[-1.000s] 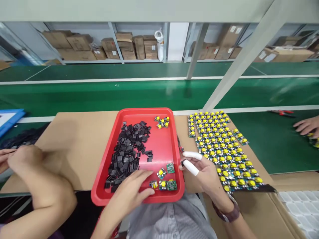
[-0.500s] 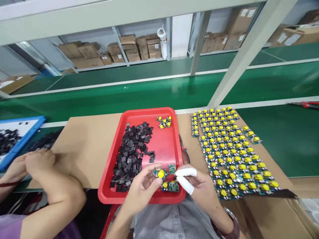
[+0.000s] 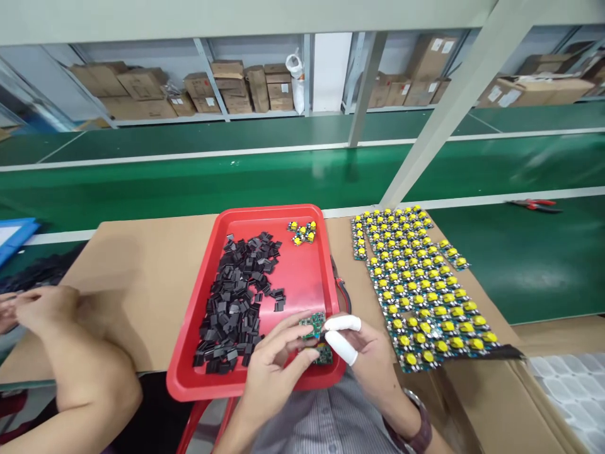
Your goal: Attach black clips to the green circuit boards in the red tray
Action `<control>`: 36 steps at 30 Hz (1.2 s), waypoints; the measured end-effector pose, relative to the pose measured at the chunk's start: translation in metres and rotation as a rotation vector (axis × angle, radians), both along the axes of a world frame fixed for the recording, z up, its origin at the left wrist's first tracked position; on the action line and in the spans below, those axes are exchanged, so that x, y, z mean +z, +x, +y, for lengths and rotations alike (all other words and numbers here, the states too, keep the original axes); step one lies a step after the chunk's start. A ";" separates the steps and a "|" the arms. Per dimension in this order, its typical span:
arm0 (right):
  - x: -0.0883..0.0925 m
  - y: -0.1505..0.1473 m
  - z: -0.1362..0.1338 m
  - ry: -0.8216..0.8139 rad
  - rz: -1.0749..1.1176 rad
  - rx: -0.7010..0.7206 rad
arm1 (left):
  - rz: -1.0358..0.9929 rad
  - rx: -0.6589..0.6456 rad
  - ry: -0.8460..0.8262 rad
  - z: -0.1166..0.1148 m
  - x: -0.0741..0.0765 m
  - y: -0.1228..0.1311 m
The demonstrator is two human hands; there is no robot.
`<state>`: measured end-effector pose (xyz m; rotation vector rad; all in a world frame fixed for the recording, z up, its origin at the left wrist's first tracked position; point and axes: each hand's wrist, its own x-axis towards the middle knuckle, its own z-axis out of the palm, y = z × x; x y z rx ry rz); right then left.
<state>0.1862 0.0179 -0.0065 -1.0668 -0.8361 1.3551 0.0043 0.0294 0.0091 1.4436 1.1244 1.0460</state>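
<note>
From the head camera, our only view, we see both hands close together over the near right corner of the red tray [image 3: 177,378]. Our left hand [image 3: 276,362] has its fingers and thumb closed on a green circuit board [image 3: 312,325], while another board [image 3: 325,356] shows just below it, partly hidden by the thumb. Our right hand [image 3: 373,359] brings its thumb and forefinger, both in white finger covers [image 3: 343,349], to the board's right side; their tips almost meet, but we cannot tell whether they pinch anything. To handle this well, we should probably grip the board by its edges, keep it steady and let the covered fingertips do the fine work with light pressure. Working low over the tray seems wise, since a dropped piece would likely stay inside it. We would also keep our left wrist off the loose black pieces [image 3: 231,309] along the tray's left side, which look easy to scatter. Our right forearm wants care too: the rows of yellow-topped boards [image 3: 425,284] lie near it on the cardboard [image 3: 137,271], and a careless elbow could disturb them.
</note>
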 end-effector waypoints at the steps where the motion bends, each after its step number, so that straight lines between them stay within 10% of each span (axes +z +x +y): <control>1: 0.000 -0.001 0.001 -0.004 -0.009 -0.013 | -0.005 -0.002 -0.001 0.000 -0.001 -0.001; 7: 0.000 -0.008 -0.001 -0.010 -0.058 -0.056 | -0.203 0.177 -0.027 0.002 -0.009 0.004; 23: -0.003 -0.009 0.005 -0.003 -0.133 -0.134 | -0.326 0.086 -0.250 0.000 -0.014 0.009; 36: -0.006 -0.016 0.005 -0.016 -0.140 -0.159 | -0.132 0.138 -0.144 0.006 -0.025 0.015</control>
